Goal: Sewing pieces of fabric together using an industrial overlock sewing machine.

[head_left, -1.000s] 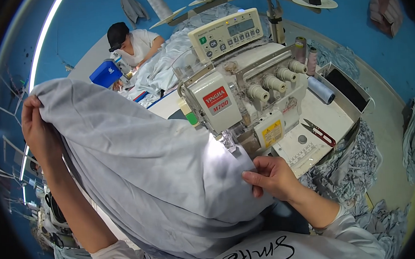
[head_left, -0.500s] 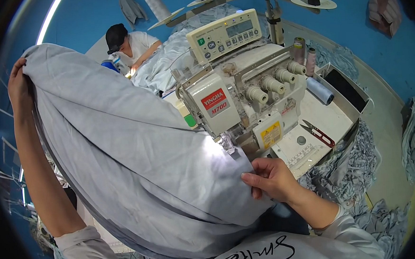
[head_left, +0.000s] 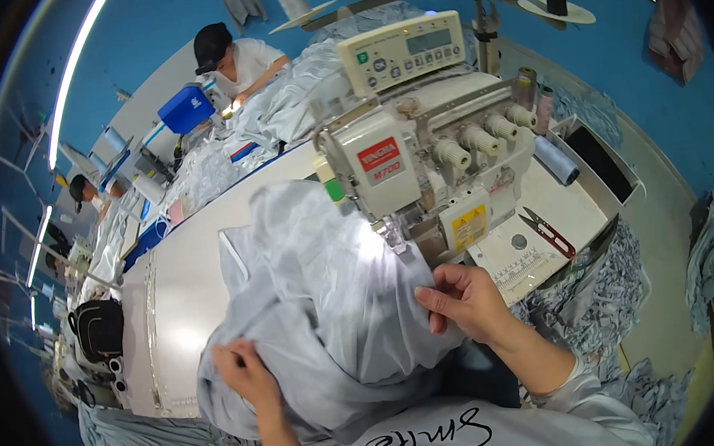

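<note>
Light grey fabric (head_left: 329,306) lies heaped over the front edge of the white sewing table (head_left: 174,300), its far end running up under the needle area of the cream overlock machine (head_left: 426,153). The step in hand looks like gathering and lining up the cloth at the machine. The next move likely calls for a flat, straight edge at the presser foot – the bunched folds on the left side need smoothing.

Right hand (head_left: 464,298) pinches the fabric edge just in front of the machine, fingers closed on it. Left hand (head_left: 248,377) grips a bunched fold near the table's front edge, fingers curled in.

Labels: a cream control panel (head_left: 400,53) with buttons and a small screen on top of the machine; a red rectangular badge (head_left: 379,154) on its left face; a yellow warning sticker (head_left: 467,224) low on the front. Red-handled thread snips (head_left: 547,232) lie near the table's right edge.
</note>
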A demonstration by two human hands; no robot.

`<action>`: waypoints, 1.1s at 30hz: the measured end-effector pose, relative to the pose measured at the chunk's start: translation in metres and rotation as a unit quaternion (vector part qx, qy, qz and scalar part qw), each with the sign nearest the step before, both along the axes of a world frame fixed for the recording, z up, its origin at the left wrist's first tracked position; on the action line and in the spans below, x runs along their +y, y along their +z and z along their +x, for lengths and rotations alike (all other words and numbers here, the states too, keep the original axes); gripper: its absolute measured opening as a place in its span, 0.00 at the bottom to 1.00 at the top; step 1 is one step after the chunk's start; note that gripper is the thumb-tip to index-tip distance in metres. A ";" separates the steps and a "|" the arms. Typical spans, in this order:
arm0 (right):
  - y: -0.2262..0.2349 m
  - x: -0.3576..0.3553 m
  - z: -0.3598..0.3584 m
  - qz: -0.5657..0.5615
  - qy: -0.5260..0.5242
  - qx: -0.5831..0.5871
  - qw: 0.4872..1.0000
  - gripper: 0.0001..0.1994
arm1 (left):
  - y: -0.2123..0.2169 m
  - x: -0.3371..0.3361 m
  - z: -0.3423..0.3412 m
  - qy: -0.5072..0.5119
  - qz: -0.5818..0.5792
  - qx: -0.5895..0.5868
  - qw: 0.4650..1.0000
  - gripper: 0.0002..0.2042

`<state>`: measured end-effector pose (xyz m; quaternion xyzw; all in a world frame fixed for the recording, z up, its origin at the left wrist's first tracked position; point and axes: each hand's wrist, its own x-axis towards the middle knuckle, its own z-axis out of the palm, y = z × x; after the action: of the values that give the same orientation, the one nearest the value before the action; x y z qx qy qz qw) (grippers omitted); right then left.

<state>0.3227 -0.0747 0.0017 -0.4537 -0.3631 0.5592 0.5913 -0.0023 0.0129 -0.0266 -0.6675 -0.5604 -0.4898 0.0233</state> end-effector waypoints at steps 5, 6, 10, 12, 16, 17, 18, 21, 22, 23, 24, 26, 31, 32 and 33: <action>-0.002 0.001 -0.001 -0.006 0.002 0.002 1.000 0.13 | 0.089 0.059 0.011 0.011 0.196 -0.082 0.977 0.10; -0.001 0.000 0.000 -0.013 -0.014 0.000 1.000 0.11 | 0.106 0.074 0.013 0.008 0.220 -0.076 0.973 0.09; 0.001 0.000 -0.003 -0.009 -0.017 0.008 1.000 0.09 | 0.192 0.114 0.022 -0.037 0.352 -0.017 0.935 0.09; 0.003 0.000 -0.004 -0.009 -0.018 0.011 1.000 0.09 | 0.228 0.141 0.021 -0.029 0.359 0.032 0.932 0.09; 0.002 -0.001 -0.003 -0.011 -0.013 0.032 0.999 0.08 | 0.255 0.193 0.005 -0.002 0.356 0.069 0.932 0.09; 0.003 -0.001 -0.006 -0.010 -0.008 0.034 0.999 0.08 | 0.249 0.209 -0.019 0.028 0.310 0.123 0.942 0.09; 0.002 0.000 -0.005 -0.005 -0.011 0.028 1.000 0.08 | 0.241 0.214 -0.016 0.051 0.261 0.172 0.949 0.09; -0.005 0.002 0.000 -0.004 -0.020 0.023 1.000 0.08 | 0.144 0.180 -0.026 -0.132 0.018 0.178 0.975 0.23; -0.008 0.002 0.002 -0.007 -0.021 0.024 0.999 0.08 | 0.092 0.135 -0.026 -0.152 0.009 0.255 0.955 0.33; -0.006 0.003 0.002 -0.005 -0.019 0.027 0.999 0.08 | 0.074 0.077 -0.019 -0.203 -0.054 0.340 0.916 0.39; -0.005 0.003 0.001 -0.011 -0.020 0.020 1.000 0.08 | 0.063 0.023 0.002 -0.200 -0.208 0.320 0.903 0.41; -0.001 0.001 -0.002 -0.019 -0.006 0.014 1.000 0.09 | 0.024 -0.013 -0.013 -0.143 -0.253 0.185 0.939 0.19; 0.001 0.001 -0.002 0.000 -0.011 0.012 1.000 0.10 | 0.040 0.003 -0.029 0.036 -0.030 0.091 0.995 0.05; 0.001 0.001 -0.003 0.000 -0.011 0.011 1.000 0.10 | 0.062 0.009 -0.022 0.044 0.007 0.043 0.998 0.05; 0.001 0.001 -0.004 0.001 -0.011 0.012 1.000 0.10 | 0.075 0.018 -0.022 0.054 0.063 0.031 0.996 0.06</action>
<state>0.3184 -0.0736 0.0022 -0.4502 -0.3520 0.5578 0.6019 -0.0239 0.0309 0.0483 -0.6485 -0.5626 -0.5010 0.1089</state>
